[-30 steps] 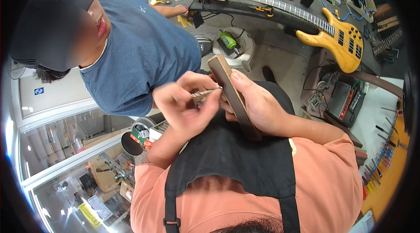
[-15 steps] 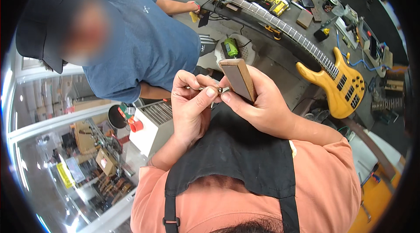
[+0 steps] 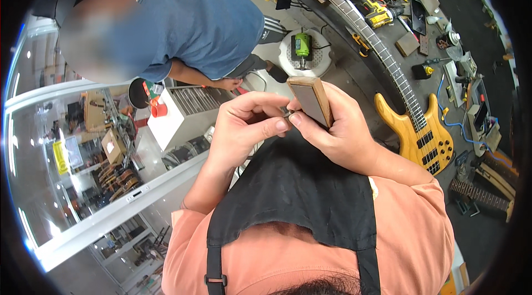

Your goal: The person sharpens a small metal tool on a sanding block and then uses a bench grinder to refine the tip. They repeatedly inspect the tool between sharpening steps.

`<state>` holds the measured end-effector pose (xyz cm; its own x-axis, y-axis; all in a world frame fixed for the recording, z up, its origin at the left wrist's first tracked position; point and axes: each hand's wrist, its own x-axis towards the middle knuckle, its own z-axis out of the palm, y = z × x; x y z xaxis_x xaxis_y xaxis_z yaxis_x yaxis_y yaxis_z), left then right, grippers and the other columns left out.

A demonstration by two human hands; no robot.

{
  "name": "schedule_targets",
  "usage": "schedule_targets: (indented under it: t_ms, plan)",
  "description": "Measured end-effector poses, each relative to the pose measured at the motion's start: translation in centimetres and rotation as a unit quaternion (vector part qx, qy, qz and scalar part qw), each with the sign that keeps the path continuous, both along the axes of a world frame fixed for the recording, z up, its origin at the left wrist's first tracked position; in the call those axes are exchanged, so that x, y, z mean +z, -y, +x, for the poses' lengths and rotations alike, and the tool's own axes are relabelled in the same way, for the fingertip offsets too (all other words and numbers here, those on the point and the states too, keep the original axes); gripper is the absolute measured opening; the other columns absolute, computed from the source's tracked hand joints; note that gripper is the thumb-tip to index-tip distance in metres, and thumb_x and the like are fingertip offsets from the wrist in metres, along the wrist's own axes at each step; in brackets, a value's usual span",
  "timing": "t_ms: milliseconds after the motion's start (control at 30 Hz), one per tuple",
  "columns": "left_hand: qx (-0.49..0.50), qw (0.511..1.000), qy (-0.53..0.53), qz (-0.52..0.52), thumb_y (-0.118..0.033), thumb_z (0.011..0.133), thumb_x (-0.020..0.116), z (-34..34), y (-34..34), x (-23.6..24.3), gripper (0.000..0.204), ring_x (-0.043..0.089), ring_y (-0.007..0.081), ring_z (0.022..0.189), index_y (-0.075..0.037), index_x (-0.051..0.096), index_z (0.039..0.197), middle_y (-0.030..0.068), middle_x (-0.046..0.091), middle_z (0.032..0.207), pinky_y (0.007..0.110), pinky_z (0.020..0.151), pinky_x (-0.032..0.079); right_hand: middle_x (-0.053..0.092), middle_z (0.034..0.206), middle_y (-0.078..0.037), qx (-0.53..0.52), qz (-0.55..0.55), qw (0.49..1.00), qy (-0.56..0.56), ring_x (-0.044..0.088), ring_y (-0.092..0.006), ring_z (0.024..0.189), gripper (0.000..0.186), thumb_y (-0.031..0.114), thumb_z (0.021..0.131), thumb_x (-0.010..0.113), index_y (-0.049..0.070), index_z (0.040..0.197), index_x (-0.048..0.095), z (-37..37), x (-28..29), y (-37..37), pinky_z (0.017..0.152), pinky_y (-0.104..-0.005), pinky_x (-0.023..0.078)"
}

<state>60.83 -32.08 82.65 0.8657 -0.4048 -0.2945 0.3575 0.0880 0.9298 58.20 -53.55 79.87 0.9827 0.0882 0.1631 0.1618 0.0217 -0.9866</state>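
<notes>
My right hand (image 3: 349,128) grips a wooden block (image 3: 311,100) with a flat grey face, like a sanding block, tilted upright above the palm. Between its thumb and forefinger and the fingertips of my left hand (image 3: 244,126) sits a small dark metal piece (image 3: 288,113), mostly hidden by the fingers. The left thumb and fingers are pinched together on that piece, with the two hands' fingertips nearly touching. Both hands are held in front of my black apron (image 3: 293,189).
At the right, a bench (image 3: 396,79) carries a yellow bass guitar (image 3: 418,128), a yellow drill (image 3: 377,12) and several tools. Ahead stands a white stool (image 3: 318,62) with a green rotary tool (image 3: 302,45). A person in a blue shirt (image 3: 205,23) stands ahead left, beside a white cabinet (image 3: 172,120).
The view has shifted, so bench and stool sit differently in it. The left fingers have closed further over the small metal piece. The person ahead has lowered a hand beside the cabinet.
</notes>
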Motion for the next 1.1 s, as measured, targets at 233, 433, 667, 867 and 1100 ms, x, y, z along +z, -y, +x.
schedule_targets:
  t_ms: [233, 433, 667, 867, 1100]
  plan:
    - [0.027, 0.988, 0.118, 0.093, -0.003, 0.103, 0.075, -1.8, 1.4, -0.6, 0.011, 0.066, 0.0081, 0.086, 0.001, 0.072, 0.113, 0.0025, 0.073, 0.096, 0.025, 0.076, 0.052, 0.067, 0.102, -0.017, 0.052, -0.022, 0.996, -0.069, 0.069, -0.0340, 0.095, 0.031, 0.013, 0.095, 0.079, 0.002, 0.122, 0.067, 0.1, -0.3, 0.9, 0.084, -0.0419, 0.054]
    - [0.012, 0.956, 0.220, 0.196, 0.002, 0.100, 0.074, -1.8, 1.7, -0.8, 0.007, 0.068, 0.0114, 0.077, 0.002, 0.072, 0.107, 0.0049, 0.073, 0.089, 0.026, 0.073, 0.053, 0.057, 0.096, -0.004, 0.117, 0.181, 0.955, -0.201, 0.055, -0.0126, 0.085, 0.039, 0.037, 0.114, 0.051, 0.007, 0.139, 0.055, 0.3, -1.0, 1.2, 0.077, -0.0321, 0.048]
    - [-0.032, 0.775, 0.491, 0.397, 0.004, 0.083, 0.080, 1.1, 2.6, -0.5, 0.015, 0.064, 0.0208, 0.062, -0.004, 0.075, 0.095, 0.0071, 0.067, 0.074, 0.035, 0.061, 0.047, 0.046, 0.092, 0.002, 0.157, 0.229, 0.901, -0.332, 0.041, -0.0074, 0.079, 0.049, 0.045, 0.120, 0.029, 0.009, 0.142, 0.052, 0.4, -1.5, 0.9, 0.074, -0.0261, 0.040]
    - [-0.041, 0.759, 0.536, 0.368, 0.004, 0.080, 0.079, 2.5, 3.0, -1.3, 0.017, 0.061, 0.0250, 0.060, -0.005, 0.073, 0.092, 0.0059, 0.063, 0.072, 0.038, 0.058, 0.045, 0.046, 0.091, 0.003, 0.130, 0.202, 0.915, -0.323, 0.039, -0.0062, 0.078, 0.047, 0.043, 0.120, 0.032, 0.009, 0.146, 0.050, 0.6, -1.9, 0.6, 0.073, -0.0264, 0.039]
    - [-0.069, 0.770, 0.530, 0.350, 0.003, 0.078, 0.078, 2.3, 3.7, -1.8, 0.017, 0.060, 0.0265, 0.060, -0.006, 0.070, 0.090, 0.0063, 0.060, 0.070, 0.039, 0.058, 0.046, 0.048, 0.094, 0.003, 0.114, 0.245, 0.908, -0.320, 0.041, -0.0059, 0.079, 0.047, 0.041, 0.120, 0.031, 0.010, 0.152, 0.048, 0.4, -1.6, 0.7, 0.071, -0.0262, 0.037]
